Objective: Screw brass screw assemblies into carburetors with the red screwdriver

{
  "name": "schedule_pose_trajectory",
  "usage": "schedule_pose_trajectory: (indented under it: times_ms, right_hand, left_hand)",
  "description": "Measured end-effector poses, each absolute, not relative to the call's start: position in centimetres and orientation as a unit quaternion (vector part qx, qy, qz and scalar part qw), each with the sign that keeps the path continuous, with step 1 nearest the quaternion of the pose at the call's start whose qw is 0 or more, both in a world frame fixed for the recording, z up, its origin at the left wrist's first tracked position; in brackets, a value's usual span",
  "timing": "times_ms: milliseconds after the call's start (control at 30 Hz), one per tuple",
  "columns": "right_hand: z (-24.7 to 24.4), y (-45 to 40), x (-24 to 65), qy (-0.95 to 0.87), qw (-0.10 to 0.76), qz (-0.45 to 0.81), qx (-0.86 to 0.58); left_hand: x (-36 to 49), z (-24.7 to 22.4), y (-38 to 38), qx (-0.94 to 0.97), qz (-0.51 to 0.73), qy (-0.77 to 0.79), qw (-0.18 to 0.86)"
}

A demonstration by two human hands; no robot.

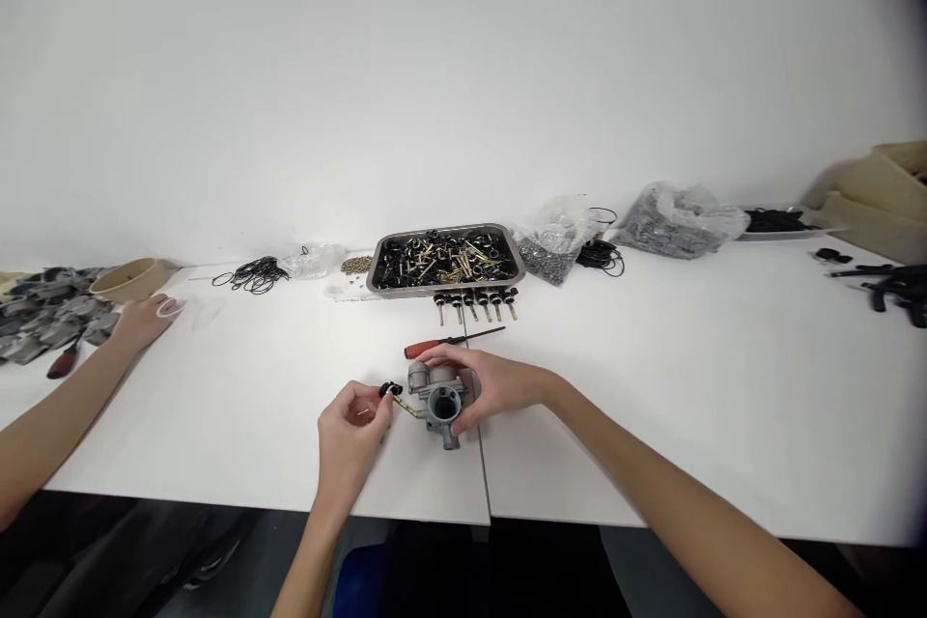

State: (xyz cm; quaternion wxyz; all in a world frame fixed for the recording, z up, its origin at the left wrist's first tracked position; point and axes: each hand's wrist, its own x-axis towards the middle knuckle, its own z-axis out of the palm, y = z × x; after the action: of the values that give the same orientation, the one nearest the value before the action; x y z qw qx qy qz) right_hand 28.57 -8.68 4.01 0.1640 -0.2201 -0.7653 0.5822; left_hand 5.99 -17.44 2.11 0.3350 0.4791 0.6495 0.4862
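Note:
A grey metal carburetor-like body (443, 404) stands on the white table, its round bore facing me. My right hand (496, 386) is wrapped over its right side and top, thumb low by the bore. To its left, my left hand (356, 420) pinches a small black-capped part with a brass stem (406, 406); the stem's tip meets the left side of the metal body. Just behind lies a screwdriver (424, 348) with a red handle and a dark shaft pointing right.
Behind stands a metal tray (373, 282) of black and brass parts, with several similar parts (474, 304) lined up before it. Black rings (259, 275), plastic bags (673, 222) and black pieces (902, 290) lie around. Another person's hand (145, 321) rests at left near grey castings (54, 309).

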Motion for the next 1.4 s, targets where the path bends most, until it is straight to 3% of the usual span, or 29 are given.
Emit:
schedule_pose_trajectory:
  times_ms: [300,533,900,1400]
  right_hand:
    - [4.5,-9.1,28.6,-0.769,0.169,0.56,-0.259]
    - [4.4,-9.1,28.6,-0.776,0.18,0.552,-0.247]
    - [3.7,-8.5,28.8,-0.775,0.18,0.561,-0.23]
    - [3.7,-8.6,28.8,-0.772,0.178,0.562,-0.24]
  left_hand:
    - [8.6,1.7,-20.6,0.382,0.584,0.652,0.297]
    - [11.0,2.4,-21.8,0.467,0.522,0.621,0.352]
    - [9.0,2.5,-20.8,0.423,0.526,0.565,0.474]
    - [8.7,2.4,-20.3,0.458,0.559,0.565,0.399]
